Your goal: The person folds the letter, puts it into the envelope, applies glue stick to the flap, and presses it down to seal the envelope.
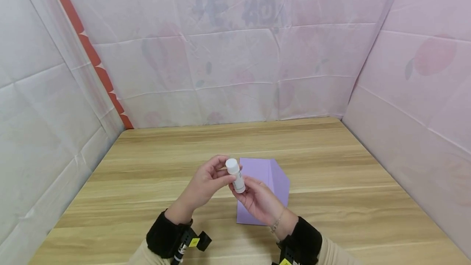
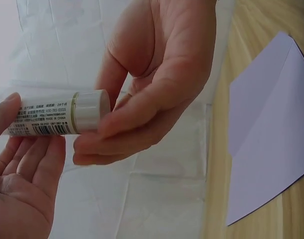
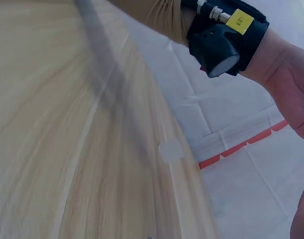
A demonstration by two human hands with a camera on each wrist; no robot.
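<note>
Wooden table, pale pink sheeted walls

Glue stick label reading "MADE IN CHINA", "400-183-0555", a barcode, other print too small

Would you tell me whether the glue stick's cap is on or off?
On. The white cap sits on the glue stick, pinched by the left hand while the right hand holds the tube.

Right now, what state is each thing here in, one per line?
White glue stick: cap on, held above the table by both hands.
Left hand: pinches the cap end.
Right hand: holds the tube's lower end.
Purple folded paper: partly folded, flat on the wooden table.
</note>
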